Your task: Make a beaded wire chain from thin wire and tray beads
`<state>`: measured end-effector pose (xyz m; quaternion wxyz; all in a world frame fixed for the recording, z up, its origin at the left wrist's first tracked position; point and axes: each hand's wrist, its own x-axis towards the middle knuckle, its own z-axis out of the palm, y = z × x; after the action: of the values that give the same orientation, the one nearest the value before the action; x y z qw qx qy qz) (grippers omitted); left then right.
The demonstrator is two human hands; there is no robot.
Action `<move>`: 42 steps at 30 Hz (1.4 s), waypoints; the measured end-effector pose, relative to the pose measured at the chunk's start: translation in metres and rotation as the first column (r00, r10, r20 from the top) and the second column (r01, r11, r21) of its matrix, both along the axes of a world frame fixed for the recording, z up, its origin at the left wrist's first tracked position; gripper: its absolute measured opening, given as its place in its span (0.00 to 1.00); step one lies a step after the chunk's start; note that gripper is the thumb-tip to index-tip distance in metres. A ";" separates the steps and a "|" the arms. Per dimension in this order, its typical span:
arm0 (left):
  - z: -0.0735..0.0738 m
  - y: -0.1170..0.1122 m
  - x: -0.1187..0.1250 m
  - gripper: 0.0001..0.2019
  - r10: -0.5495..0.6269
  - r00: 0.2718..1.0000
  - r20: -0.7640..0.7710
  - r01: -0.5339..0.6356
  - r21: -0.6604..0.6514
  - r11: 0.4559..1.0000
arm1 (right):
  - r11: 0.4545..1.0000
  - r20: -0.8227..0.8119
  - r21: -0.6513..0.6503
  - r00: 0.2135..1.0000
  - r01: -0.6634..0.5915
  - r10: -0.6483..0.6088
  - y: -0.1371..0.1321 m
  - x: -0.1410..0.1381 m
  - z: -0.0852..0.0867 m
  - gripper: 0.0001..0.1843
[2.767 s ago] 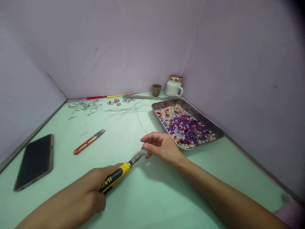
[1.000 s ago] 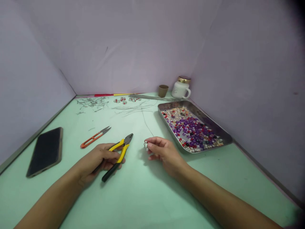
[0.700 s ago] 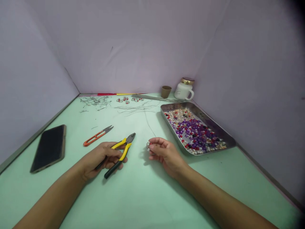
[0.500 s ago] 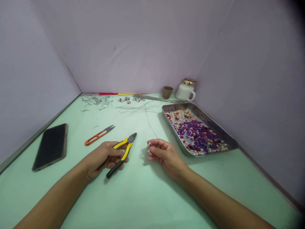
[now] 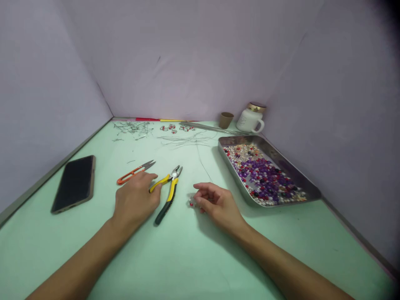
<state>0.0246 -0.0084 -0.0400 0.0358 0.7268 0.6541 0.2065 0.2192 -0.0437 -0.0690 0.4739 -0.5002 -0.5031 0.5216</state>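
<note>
My left hand (image 5: 136, 196) is palm down over one yellow handle of the pliers (image 5: 170, 200), with thumb and fingers closed about it. The pliers' jaws stand slightly apart, and the other yellow-and-black handle shows bare on the right. My right hand (image 5: 217, 204) has its index finger stretched out, apart from the thumb. A small beaded piece (image 5: 191, 203) with a red bead and silvery beads is at the thumb tip, low over or on the table; whether they touch is hard to see. Orange thread snips (image 5: 134, 173) lie just beyond my left hand.
A metal tray (image 5: 231, 175) of mixed beads stands on the right. Behind are a brown cup (image 5: 226, 120), a lidded white mug (image 5: 250, 120), loose wires (image 5: 184, 140), wire scraps (image 5: 133, 129) and beaded pieces (image 5: 168, 128). A phone (image 5: 74, 183) lies at left.
My left hand has turned palm down, lowering the pliers, whose jaws are wider apart. My right fingers have loosened, and the beaded piece has shifted down and left. The view has moved slightly.
</note>
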 end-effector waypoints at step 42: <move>0.008 -0.022 0.021 0.11 0.307 0.080 0.948 0.660 -0.281 0.696 | 0.426 0.602 0.745 0.792 -0.513 -0.098 -0.029 -0.007 0.021 0.03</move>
<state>0.0459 -0.0308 -0.0325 0.7504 0.4044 0.3683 0.3711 0.2122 -0.0726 -0.0478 0.4183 -0.2373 -0.8742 0.0664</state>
